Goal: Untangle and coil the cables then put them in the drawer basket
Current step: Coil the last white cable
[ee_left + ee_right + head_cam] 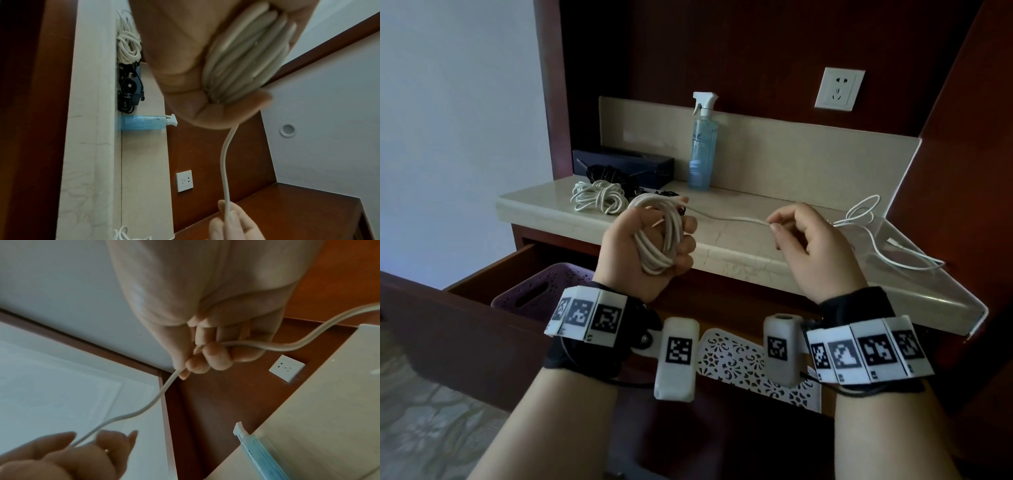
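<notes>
The left hand (643, 246) is curled round a coil of white cable (661, 236), fingers and thumb closed about several loops held upright above the front edge of the counter (739, 246) — the left wrist view shows the strands packed side by side against the palm. From the top of the coil a single free run of the same cable crosses to the right hand (815, 246), which pinches it between thumb and fingertips, the other fingers loosely bent; the right wrist view shows the strand passing through those fingers and out the far side. Beyond the right hand the loose tail (873, 236) lies in slack curves on the counter's right end, its plug end resting flat there. On the counter's left rear sits a second white cable bundle (599, 197), already wound, and just behind it, touching or nearly so, a black cable bundle (609, 174) in front of a dark box (623, 164). A blue spray bottle (703, 150) stands upright against the backsplash, well apart from both hands, and a white wall socket (839, 89) is set in the wood panel above. Below the counter the drawer (493, 274) is pulled open — inside it a purple basket (541, 291) at the left and a white lattice basket (736, 356) at the centre, the latter mostly hidden by the wrist rigs; what either holds cannot be seen
</notes>
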Demonstrator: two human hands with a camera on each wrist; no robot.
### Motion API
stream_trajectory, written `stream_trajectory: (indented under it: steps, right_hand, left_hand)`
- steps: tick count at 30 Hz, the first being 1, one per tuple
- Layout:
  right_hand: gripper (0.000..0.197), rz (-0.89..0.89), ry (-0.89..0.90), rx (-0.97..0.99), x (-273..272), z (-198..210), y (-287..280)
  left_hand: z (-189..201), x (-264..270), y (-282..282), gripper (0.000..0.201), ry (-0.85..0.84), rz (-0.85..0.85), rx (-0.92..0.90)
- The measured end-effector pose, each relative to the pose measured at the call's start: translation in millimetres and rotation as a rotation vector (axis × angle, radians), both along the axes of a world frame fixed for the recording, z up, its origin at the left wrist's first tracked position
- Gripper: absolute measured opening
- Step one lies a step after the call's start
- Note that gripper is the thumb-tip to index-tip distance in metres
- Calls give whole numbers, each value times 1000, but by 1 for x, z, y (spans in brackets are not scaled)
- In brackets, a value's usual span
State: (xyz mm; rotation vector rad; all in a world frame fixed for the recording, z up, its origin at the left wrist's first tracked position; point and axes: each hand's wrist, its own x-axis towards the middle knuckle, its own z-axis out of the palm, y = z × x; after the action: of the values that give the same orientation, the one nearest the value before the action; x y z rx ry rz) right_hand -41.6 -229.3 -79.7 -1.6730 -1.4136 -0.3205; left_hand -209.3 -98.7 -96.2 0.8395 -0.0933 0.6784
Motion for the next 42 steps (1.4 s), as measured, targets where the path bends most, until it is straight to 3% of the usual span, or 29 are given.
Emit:
stream_trajectory:
  steps: [4, 9, 12, 16, 21, 25, 28, 30, 34, 37, 42]
  right_hand:
    - [8, 3, -99, 89, -8, -2, 2]
    - [14, -66, -114, 118, -11, -4, 5]
    - [13, -40, -122, -33, -14, -6, 4]
    - [9, 33, -57, -177, -20, -8, 5]
    - [15, -17, -55, -322, -11, -7, -2]
    - [18, -82, -80, -305, -2, -6, -9]
    - [22, -125, -114, -293, 0, -4, -12]
    - [24, -153, -145, -322, 3, -5, -13]
    - [18, -91, -59, -258, 14, -7, -17]
    - [16, 65, -27, -91, 7, -3, -13]
    - [9, 214, -76, 198, -4, 16, -11]
  left_hand:
    - [1, 5, -5, 43, 73, 89, -30]
    - [-3, 11, -12, 72, 46, -36, 23]
    - [-1, 13, -13, 55, -7, 7, -5]
    - [4, 15, -14, 25, -4, 217, -19]
    - [2, 13, -8, 29, 72, 363, 10]
    - [1, 11, -1, 26, 75, 546, 38]
    - [3, 6, 2, 9, 25, 533, -43]
    - [7, -3, 7, 15, -51, 515, -128]
    - [20, -21, 21, 17, -54, 653, -171]
    - [17, -14, 18, 25, 208, 753, -78]
    - [4, 3, 0, 42, 391, 619, 213]
